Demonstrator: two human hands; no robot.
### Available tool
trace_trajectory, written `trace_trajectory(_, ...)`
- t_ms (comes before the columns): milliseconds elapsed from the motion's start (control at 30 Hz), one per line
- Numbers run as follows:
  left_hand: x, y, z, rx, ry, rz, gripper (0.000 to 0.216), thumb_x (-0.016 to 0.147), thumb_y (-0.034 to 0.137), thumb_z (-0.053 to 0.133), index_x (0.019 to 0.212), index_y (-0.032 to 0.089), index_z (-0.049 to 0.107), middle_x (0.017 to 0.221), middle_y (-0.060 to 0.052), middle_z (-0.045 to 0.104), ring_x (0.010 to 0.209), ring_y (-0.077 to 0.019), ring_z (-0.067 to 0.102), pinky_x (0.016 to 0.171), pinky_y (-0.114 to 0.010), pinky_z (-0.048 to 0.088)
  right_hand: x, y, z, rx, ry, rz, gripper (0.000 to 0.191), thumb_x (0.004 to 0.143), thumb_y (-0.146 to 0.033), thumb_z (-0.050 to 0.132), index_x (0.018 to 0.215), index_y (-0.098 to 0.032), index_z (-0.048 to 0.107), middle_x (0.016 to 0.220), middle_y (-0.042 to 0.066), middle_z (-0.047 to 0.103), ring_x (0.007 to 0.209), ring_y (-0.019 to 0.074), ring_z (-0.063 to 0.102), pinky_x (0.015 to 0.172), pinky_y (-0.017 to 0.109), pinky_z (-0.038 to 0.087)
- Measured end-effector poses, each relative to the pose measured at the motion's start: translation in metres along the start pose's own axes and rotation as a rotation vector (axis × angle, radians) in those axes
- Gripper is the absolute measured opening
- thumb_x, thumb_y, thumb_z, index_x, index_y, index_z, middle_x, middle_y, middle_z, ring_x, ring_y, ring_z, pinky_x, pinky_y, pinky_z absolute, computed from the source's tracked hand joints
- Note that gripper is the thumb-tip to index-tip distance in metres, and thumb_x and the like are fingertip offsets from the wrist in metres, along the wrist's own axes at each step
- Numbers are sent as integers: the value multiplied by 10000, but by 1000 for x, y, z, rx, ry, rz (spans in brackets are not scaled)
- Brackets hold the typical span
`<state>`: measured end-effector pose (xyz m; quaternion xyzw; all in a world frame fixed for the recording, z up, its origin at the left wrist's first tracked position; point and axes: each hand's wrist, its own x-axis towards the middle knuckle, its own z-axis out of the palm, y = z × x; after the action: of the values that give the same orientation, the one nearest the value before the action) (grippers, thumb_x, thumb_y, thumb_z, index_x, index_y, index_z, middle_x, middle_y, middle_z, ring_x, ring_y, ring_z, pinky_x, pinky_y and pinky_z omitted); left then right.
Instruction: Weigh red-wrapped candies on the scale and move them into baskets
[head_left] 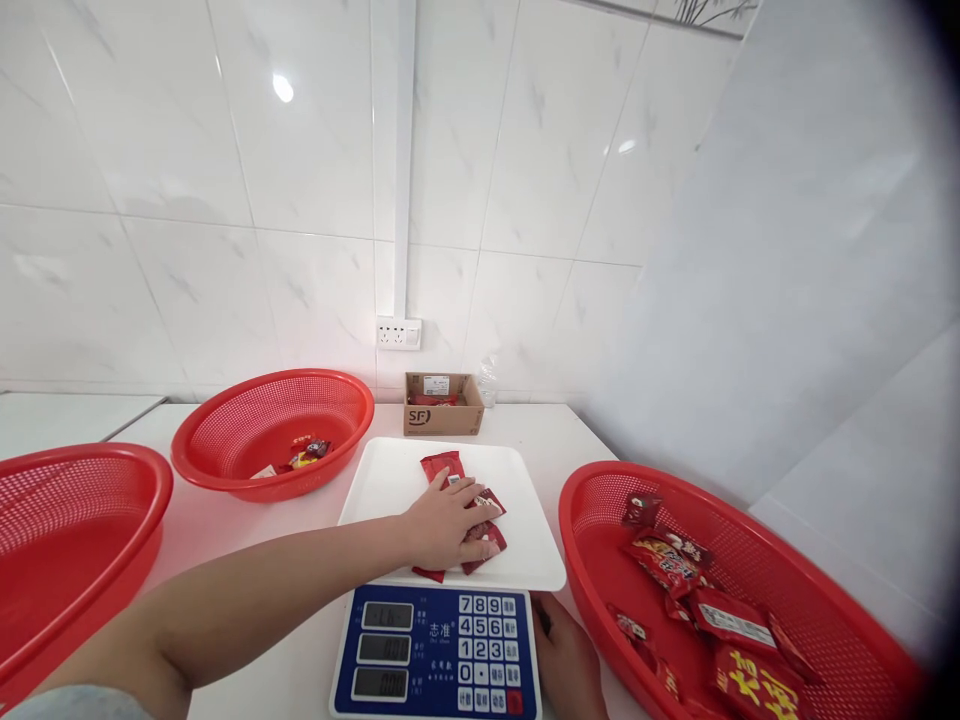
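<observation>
A white weighing tray tops a digital scale whose blue keypad panel faces me. Several red snack packets lie on the tray. My left hand rests flat over them, palm down, with its fingers spread and touching the packets. Low at the scale's right side, just under the tray's edge, is my right hand. Its fingers are hidden by the scale, so what they grip, if anything, does not show.
On the right, a red plastic basket holds several red snack packets. Another red basket with a few packets stands behind left, and a third at far left. A small cardboard box and a clear bottle stand by the tiled wall.
</observation>
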<state>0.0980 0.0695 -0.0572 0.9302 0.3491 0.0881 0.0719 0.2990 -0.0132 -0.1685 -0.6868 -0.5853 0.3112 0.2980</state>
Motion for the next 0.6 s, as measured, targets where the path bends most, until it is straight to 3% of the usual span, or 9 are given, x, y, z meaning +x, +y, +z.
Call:
trace_trajectory(167,-5,-6,-3,15,42,21,477,889,521,347,1273,271,479,1361,-101,464,1239,-276,421,1043,-521,217,-1,-1,-1,0,-4,4,335,823,-426,355,896,-243,625,919,40,714,802,213,649,663,260,460)
trace_trajectory(333,-16,-22,-17,-13,41,-74,569,877,573,312,1336,253,415,1450,-114,339,1345,-273,263,1077,-475,200,0,3,-1,-35,-8,24,370,809,-447,349,930,-253,640,922,46,719,830,228,657,663,264,465)
trace_trajectory(467,-45,-69,-43,88,102,-351,594,881,567,298,1390,262,331,1503,-68,230,1386,-244,138,1107,-456,107,3,8,-2,-49,-24,28,395,802,-469,348,956,-255,641,904,45,720,828,237,655,659,273,467)
trace_trajectory(533,-73,-103,-57,211,127,-631,584,862,538,369,1391,296,320,1519,-14,186,1397,-218,75,1117,-415,58,4,8,-3,-49,-37,30,402,800,-479,356,977,-260,642,936,42,717,843,235,652,665,271,466)
trace_trajectory(600,-111,-137,-70,247,159,-834,614,835,464,452,1392,237,326,1523,-78,156,1397,-270,27,1099,-482,21,5,8,-3,-52,-60,42,410,802,-497,357,979,-267,646,966,36,714,858,230,649,664,261,464)
